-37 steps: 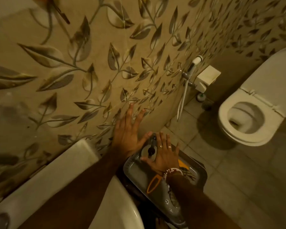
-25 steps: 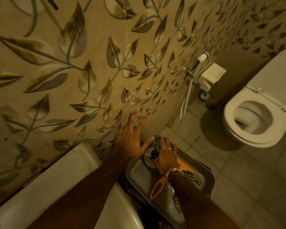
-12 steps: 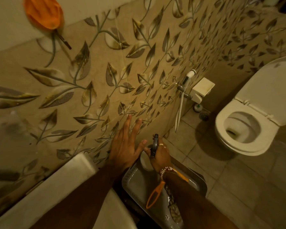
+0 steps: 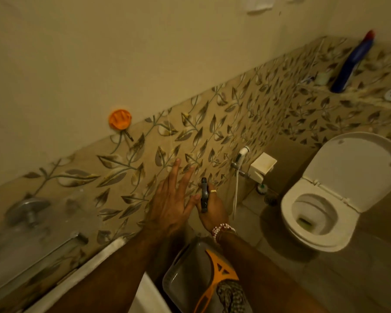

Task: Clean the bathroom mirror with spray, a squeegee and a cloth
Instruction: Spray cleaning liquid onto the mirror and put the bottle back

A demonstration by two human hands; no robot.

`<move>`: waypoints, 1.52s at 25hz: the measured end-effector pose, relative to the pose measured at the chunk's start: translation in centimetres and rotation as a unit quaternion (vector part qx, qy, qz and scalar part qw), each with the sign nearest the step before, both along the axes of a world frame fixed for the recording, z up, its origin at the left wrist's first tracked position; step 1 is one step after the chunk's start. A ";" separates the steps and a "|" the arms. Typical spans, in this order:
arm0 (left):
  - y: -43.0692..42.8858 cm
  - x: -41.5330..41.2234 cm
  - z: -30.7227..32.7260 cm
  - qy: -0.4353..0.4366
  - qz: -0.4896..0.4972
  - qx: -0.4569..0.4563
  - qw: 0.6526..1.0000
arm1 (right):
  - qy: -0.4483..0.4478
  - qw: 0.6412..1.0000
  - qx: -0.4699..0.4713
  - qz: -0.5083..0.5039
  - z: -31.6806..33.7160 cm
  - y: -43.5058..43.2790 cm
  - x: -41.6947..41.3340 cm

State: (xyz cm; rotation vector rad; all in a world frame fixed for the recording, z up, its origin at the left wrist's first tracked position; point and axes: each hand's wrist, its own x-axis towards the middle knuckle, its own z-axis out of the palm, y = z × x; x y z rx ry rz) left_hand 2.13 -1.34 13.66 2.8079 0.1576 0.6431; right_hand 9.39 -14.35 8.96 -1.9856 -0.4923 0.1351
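Note:
My right hand (image 4: 212, 205) grips the dark trigger head of a spray bottle (image 4: 204, 195), lifted above the grey tray (image 4: 181, 274); the bottle's body is hidden behind the hand. My left hand (image 4: 169, 204) is spread flat, fingers apart, against the leaf-patterned wall tiles. In the tray lie an orange squeegee (image 4: 217, 276) and a patterned cloth (image 4: 231, 294) beside it. No mirror is in view.
A white basin (image 4: 95, 267) sits at lower left, with a glass shelf (image 4: 27, 233) on the wall above it. The toilet (image 4: 325, 204), lid up, stands at right. A bidet hose (image 4: 237, 179) hangs on the wall. An orange hook (image 4: 120, 119) and a blue bottle (image 4: 352, 62) are higher up.
My right hand closed on the spray bottle in the tray and lifted it out. My view tilted upward, revealing the plain upper wall. The left hand stayed on the tiles.

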 end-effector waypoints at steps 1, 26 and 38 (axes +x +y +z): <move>-0.1 0.1 1.6 -0.012 0.000 0.002 1.000 | -0.012 1.000 0.004 -0.001 1.6 0.0 0.3; 8.0 -14.8 33.0 -0.218 0.084 0.165 0.958 | -0.227 0.947 0.227 0.013 38.6 7.3 -9.8; 12.9 -28.2 37.9 -0.234 0.164 0.229 0.930 | -0.235 0.913 0.310 0.123 49.3 14.0 -20.1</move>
